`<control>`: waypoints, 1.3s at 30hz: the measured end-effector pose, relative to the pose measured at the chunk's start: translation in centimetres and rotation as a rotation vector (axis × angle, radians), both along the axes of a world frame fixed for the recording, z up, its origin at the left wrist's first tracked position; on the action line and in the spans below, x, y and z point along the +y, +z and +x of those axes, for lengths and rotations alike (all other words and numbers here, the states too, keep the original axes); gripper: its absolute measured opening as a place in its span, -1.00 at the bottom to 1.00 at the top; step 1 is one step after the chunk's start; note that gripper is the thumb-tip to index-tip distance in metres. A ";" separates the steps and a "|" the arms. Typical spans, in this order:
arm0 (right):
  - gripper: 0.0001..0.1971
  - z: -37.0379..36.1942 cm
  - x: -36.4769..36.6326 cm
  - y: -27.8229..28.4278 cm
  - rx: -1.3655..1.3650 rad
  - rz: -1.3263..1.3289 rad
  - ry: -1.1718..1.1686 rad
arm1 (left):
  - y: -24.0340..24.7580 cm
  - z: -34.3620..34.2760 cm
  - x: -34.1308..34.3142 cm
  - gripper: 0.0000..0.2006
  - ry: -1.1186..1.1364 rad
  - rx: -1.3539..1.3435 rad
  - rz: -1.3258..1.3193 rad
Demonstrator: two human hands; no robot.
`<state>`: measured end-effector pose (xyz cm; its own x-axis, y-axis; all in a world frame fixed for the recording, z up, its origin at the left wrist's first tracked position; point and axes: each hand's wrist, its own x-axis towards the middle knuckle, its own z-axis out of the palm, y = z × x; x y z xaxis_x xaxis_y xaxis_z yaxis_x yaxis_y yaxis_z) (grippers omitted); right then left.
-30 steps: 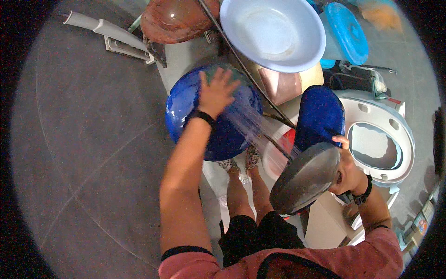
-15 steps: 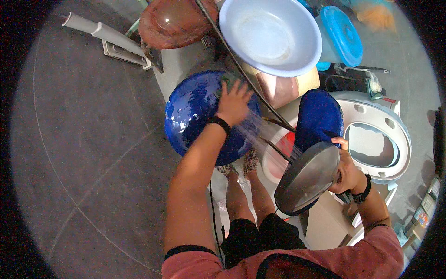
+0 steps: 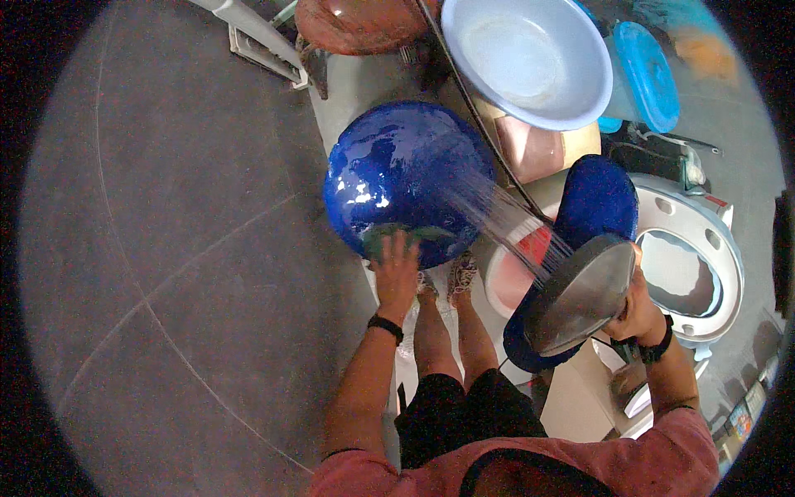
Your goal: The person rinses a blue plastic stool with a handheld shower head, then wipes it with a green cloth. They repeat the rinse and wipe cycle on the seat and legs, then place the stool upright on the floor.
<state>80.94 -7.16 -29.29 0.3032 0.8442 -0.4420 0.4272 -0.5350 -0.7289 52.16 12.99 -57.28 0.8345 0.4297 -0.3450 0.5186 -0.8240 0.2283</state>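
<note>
A glossy, wet blue dome [image 3: 389, 157] sits in front of my feet. My left hand [image 3: 395, 269] presses a dark green scrubbing pad [image 3: 418, 234] against its near edge, with the fingers laid over the pad. On the right, my right hand [image 3: 636, 308] is closed at the edge of a grey, dark-rimmed disc that looks like a shower head [image 3: 584, 294]. Most of those fingers are hidden behind it. Thin streams of water [image 3: 505, 207] run from the disc's upper left side onto the dome. A long blue padded piece [image 3: 598, 195] passes behind the disc.
A pale blue basin [image 3: 530, 58] stands at the back beside a brown rounded seat [image 3: 364, 25]. A dark pole [image 3: 464, 83] slants past them. A white ring-shaped seat [image 3: 712, 323] is at right, a red-and-white tub [image 3: 513, 286] near the middle. Grey floor [image 3: 190, 207] spreads left.
My left hand has drawn the scrubbing pad from the dome's far side to its near edge. The whole view has shifted; my right hand still directs water at the dome.
</note>
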 end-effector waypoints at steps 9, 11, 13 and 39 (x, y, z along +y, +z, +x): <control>-0.63 -1.4 0.7 -1.1 0.096 0.097 -0.004 | -1.4 8.4 13.6 -0.43 0.251 -0.223 0.133; -0.65 -1.7 0.8 -1.5 -0.034 0.117 0.100 | -1.6 11.5 16.5 -0.42 0.200 -0.258 0.129; -0.67 -2.2 0.9 -1.7 0.047 0.115 0.000 | -1.7 14.5 19.0 -0.41 0.118 -0.272 0.096; -0.44 3.9 -0.8 1.0 -0.126 -0.162 0.084 | -1.7 15.4 14.7 -0.39 -0.001 -0.197 0.025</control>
